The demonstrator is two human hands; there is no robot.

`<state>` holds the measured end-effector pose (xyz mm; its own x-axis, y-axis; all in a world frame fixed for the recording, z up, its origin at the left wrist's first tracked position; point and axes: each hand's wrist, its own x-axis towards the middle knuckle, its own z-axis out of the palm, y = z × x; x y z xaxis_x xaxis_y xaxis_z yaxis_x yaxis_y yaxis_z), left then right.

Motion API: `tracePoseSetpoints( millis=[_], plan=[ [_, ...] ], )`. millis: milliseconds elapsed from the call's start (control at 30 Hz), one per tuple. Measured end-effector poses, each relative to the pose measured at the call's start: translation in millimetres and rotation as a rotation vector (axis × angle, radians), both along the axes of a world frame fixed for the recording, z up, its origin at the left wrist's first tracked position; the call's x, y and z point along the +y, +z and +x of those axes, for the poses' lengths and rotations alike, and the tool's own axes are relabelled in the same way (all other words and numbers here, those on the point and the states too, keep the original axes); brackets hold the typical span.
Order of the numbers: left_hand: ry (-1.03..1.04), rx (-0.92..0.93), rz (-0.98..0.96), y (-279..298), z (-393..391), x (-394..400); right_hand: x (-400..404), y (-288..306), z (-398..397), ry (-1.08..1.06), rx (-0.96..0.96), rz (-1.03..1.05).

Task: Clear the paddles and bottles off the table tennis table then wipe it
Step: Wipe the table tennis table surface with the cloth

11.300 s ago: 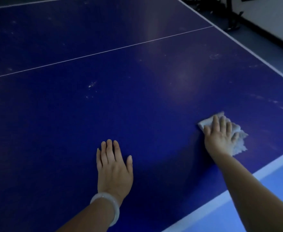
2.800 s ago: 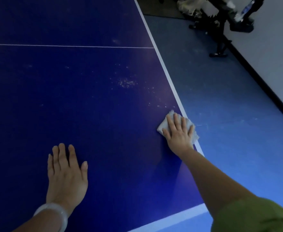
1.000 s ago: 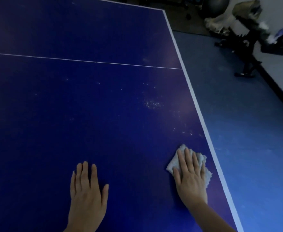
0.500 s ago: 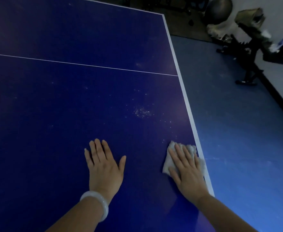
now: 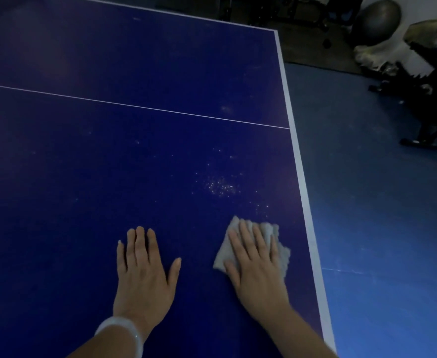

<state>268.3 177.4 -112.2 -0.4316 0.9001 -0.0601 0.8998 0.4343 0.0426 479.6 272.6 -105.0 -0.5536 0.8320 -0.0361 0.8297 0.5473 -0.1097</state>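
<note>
- Head view: the right hand [image 5: 257,264] lies flat, fingers straight, pressing a pale cloth [image 5: 276,235] onto the blue surface [image 5: 83,189] near its white right edge; no paddles or bottles in sight.
- The left hand [image 5: 145,275] rests flat beside it, grip slack, holding nothing.
- Pale specks [image 5: 220,187] lie just beyond the cloth; I'd push forward through them with even pressure, overlapping strokes.

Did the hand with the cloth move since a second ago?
Yes, a little. The right hand and its cloth slid away from the table's white side edge, toward the left hand; the gap to that edge is wider.
</note>
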Motion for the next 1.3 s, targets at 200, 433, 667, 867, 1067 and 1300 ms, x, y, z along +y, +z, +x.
tracePoseSetpoints(
  millis=[200,433,667,867,1067,1300],
  plan=[
    [0.006,0.016,-0.005,-2,0,0,123,1,34,-0.485,-0.022,-0.101],
    [0.009,0.018,0.017,-4,-1,1,4,-7,3,-0.212,-0.009,0.033],
    [0.009,0.036,0.004,-5,-2,3,141,0,4,-0.256,-0.06,-0.003],
    [0.004,0.022,0.008,-3,-1,2,93,1,10,-0.445,0.019,0.011],
    [0.008,0.018,-0.013,0,0,3,67,-4,-8,0.172,0.009,-0.027],
    [0.007,0.003,-0.025,1,0,1,118,-5,-30,-0.399,0.009,-0.013]
  ],
)
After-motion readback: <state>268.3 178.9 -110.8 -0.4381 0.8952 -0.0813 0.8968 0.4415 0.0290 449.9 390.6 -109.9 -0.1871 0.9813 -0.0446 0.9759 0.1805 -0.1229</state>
